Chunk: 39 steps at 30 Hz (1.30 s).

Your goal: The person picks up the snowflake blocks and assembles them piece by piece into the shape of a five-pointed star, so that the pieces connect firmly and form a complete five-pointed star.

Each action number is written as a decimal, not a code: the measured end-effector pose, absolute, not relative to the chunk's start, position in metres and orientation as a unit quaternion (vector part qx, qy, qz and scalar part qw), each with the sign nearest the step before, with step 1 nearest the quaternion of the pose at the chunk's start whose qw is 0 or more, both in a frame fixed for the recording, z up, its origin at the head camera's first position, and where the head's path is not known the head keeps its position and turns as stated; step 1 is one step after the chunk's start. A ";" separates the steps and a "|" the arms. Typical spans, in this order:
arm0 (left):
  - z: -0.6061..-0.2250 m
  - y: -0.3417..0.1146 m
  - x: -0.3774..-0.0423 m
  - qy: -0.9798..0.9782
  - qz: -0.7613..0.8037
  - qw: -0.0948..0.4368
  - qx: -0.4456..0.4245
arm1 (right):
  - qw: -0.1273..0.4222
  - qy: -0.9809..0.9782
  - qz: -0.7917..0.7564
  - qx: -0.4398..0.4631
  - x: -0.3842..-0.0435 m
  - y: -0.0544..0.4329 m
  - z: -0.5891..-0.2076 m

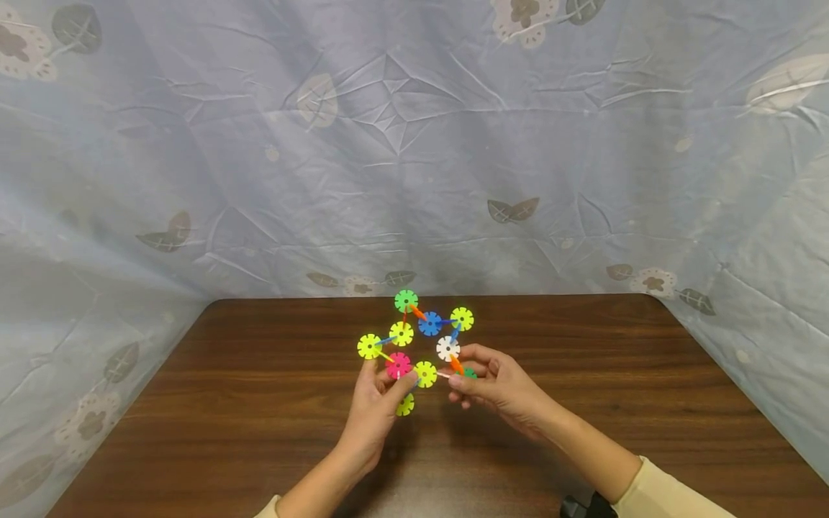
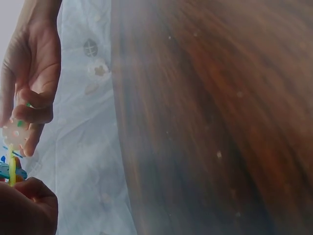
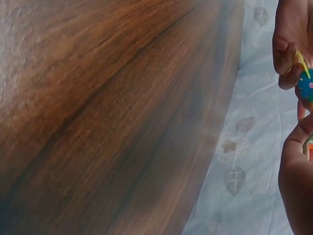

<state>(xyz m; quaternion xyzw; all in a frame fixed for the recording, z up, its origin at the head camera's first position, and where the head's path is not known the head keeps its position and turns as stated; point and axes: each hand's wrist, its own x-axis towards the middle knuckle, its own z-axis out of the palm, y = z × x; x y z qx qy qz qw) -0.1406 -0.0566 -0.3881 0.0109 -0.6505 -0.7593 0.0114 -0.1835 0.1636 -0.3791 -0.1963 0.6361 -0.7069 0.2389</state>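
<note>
Notched plastic discs, joined edge to edge, form an open zigzag ring held up over the table in the head view. Flat-facing discs include a green disc (image 1: pixel 406 301), a blue disc (image 1: pixel 429 324), a white disc (image 1: pixel 447 349) and a pink disc (image 1: pixel 398 365); several yellow-green ones are among them. My left hand (image 1: pixel 374 406) pinches the ring near the pink disc and a yellow-green disc (image 1: pixel 425 374). On the other side, my right hand (image 1: pixel 501 385) pinches a pale edge-on disc (image 1: pixel 444 374) beside a partly covered green disc (image 1: pixel 469 373). Both wrist views show the discs only partly, between the fingers.
The brown wooden table (image 1: pixel 259 403) lies below the hands. A pale grey-blue cloth (image 1: pixel 388 180) with leaf and flower prints hangs behind and along both sides. A black object (image 1: pixel 586 506) sits by the right forearm at the lower edge.
</note>
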 end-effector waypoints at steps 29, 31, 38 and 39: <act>-0.390 -0.056 -0.136 -0.686 -0.727 0.028 0.009 | 0.193 0.697 -0.654 -0.225 -0.177 0.161 -0.380; -0.389 -0.057 -0.136 -0.685 -0.728 0.017 0.012 | 0.196 0.693 -0.657 -0.223 -0.177 0.161 -0.380; -0.390 -0.057 -0.136 -0.687 -0.726 -0.005 0.020 | 0.203 0.683 -0.669 -0.210 -0.173 0.160 -0.382; -0.391 -0.057 -0.136 -0.687 -0.727 -0.006 0.020 | 0.201 0.684 -0.669 -0.208 -0.173 0.159 -0.382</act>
